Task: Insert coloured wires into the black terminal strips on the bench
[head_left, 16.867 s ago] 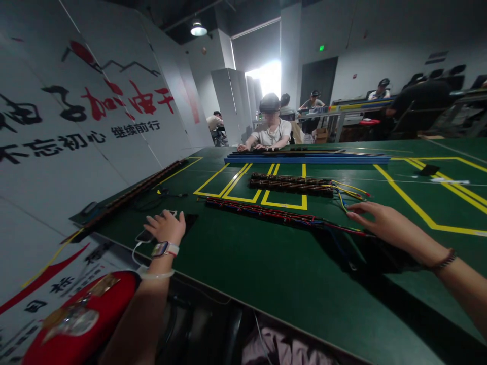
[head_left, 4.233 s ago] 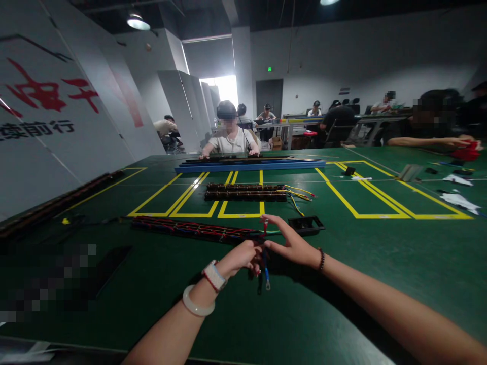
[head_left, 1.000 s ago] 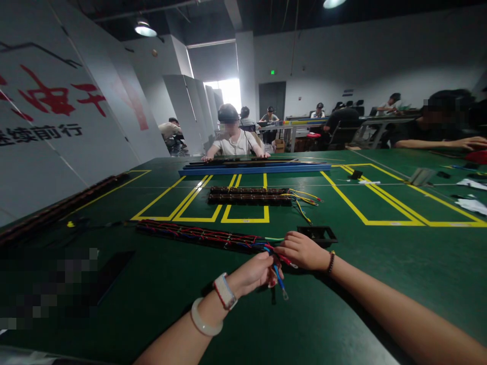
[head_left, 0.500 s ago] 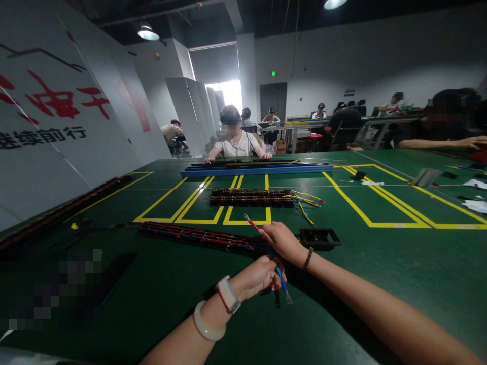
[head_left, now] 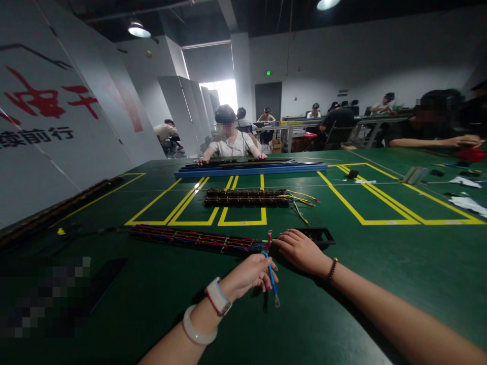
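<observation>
L hand (head_left: 249,276) has the blue lead (head_left: 273,280) pinched in its grip, approx. at the R end of the wire bundle (head_left: 198,239). R hand (head_left: 304,253) is just beside the red lead (head_left: 270,237), fingers bent and close together, palm down; can't tell if that grip has anything in it or is touching the lead.

Bundle lies flat on the table (head_left: 342,299), fwd. and to the L of both hands. Long axis runs approx. parallel to table's far edge, slightly skewed — R end a bit closer to the wearer, L end toward table's L edge. L hand is nearer the bundle body; R hand is across the loose ends, on the R side. Blue lead points down toward the wearer, ring terminal (head_left: 277,302) free; red lead sticks up, between bundle end and R fingertips. Black frame (head_left: 317,236) is just past R hand, partly hidden by it.

Surface: green top w/ yellow tape (head_left: 388,222). 2nd bundle (head_left: 247,199) sits further back, approx. parallel, yellow leads (head_left: 302,196) off its R end. Blue rail (head_left: 251,171) along the far edge; long dark strip (head_left: 72,201) along the L edge.

Room: person (head_left: 233,143) opp. at far edge, another person (head_left: 429,126) at far R w/ a red item (head_left: 472,154). Ceiling lamp (head_left: 139,30) on, bright window (head_left: 224,93), wall (head_left: 95,76) w/ red + black lettering on L.
</observation>
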Demonstrator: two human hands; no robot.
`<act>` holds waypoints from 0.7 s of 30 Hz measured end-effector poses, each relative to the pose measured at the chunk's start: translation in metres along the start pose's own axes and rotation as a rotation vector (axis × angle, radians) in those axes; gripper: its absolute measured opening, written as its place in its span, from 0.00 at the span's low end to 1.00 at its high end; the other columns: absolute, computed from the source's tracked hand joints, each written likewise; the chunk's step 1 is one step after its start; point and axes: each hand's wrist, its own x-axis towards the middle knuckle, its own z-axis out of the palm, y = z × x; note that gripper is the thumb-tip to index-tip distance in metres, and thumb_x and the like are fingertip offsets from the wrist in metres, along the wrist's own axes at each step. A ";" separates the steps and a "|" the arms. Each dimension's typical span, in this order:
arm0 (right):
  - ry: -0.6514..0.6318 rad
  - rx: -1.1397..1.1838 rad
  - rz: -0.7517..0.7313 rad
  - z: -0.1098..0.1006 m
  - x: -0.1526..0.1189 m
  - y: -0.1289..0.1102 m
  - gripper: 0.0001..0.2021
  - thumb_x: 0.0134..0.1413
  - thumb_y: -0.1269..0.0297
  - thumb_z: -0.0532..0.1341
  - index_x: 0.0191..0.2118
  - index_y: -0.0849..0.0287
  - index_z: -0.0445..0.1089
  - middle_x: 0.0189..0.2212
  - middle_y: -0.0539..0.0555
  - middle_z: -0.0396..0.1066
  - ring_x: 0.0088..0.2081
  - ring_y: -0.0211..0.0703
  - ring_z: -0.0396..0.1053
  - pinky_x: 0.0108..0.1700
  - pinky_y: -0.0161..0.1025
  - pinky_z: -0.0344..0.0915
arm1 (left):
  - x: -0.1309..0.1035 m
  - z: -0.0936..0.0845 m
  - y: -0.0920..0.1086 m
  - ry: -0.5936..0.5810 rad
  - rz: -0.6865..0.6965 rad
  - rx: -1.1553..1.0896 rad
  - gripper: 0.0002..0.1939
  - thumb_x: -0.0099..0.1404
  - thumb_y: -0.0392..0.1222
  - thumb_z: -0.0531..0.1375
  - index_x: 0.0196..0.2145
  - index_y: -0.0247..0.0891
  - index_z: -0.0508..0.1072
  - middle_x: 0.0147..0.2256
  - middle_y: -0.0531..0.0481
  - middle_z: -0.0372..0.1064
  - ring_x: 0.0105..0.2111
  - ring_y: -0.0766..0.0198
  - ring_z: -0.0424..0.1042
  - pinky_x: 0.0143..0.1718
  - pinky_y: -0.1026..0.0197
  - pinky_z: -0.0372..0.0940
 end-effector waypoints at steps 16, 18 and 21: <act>0.008 0.169 0.067 -0.009 0.005 -0.002 0.16 0.59 0.67 0.52 0.53 0.58 0.62 0.41 0.58 0.69 0.44 0.46 0.65 0.50 0.49 0.59 | 0.001 -0.015 0.011 -0.038 -0.027 0.404 0.19 0.60 0.55 0.53 0.29 0.33 0.66 0.19 0.52 0.66 0.13 0.72 0.62 0.13 0.70 0.50; 0.051 0.267 0.108 -0.012 0.006 -0.005 0.18 0.59 0.65 0.52 0.55 0.58 0.59 0.44 0.58 0.67 0.46 0.47 0.64 0.51 0.49 0.60 | 0.001 -0.014 0.009 -0.054 -0.003 0.348 0.20 0.60 0.55 0.52 0.31 0.32 0.66 0.21 0.50 0.67 0.15 0.71 0.65 0.14 0.70 0.53; 0.139 0.459 0.157 -0.021 0.011 -0.015 0.24 0.58 0.62 0.54 0.60 0.57 0.51 0.53 0.60 0.60 0.54 0.48 0.58 0.55 0.50 0.58 | 0.002 -0.014 0.007 -0.020 0.022 0.279 0.19 0.59 0.55 0.53 0.31 0.33 0.64 0.22 0.51 0.67 0.16 0.70 0.66 0.15 0.69 0.56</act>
